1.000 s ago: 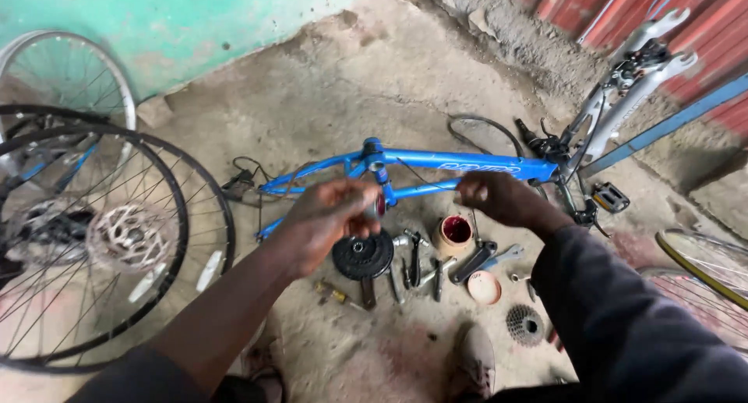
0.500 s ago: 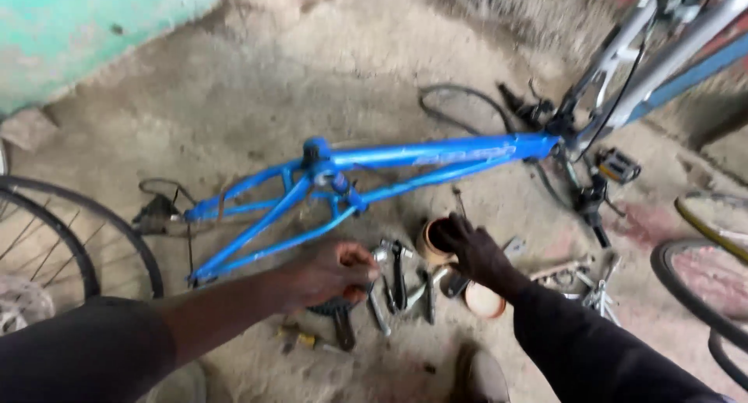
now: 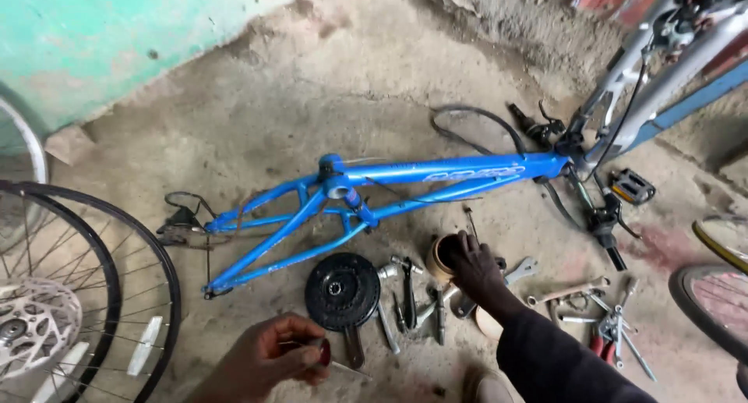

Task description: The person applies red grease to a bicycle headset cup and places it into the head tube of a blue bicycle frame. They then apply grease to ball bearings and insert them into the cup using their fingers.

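Left hand point(image 3: 269, 360) now low, gripping a red-handled screwdriver point(image 3: 331, 356); right hand point(image 3: 475, 266) has dropped fingers-first into the brown tub point(image 3: 438, 256).

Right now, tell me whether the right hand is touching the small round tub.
Touching. The head view shows the right hand with its fingers on the rim of the small round tub, beside the blue bicycle frame.
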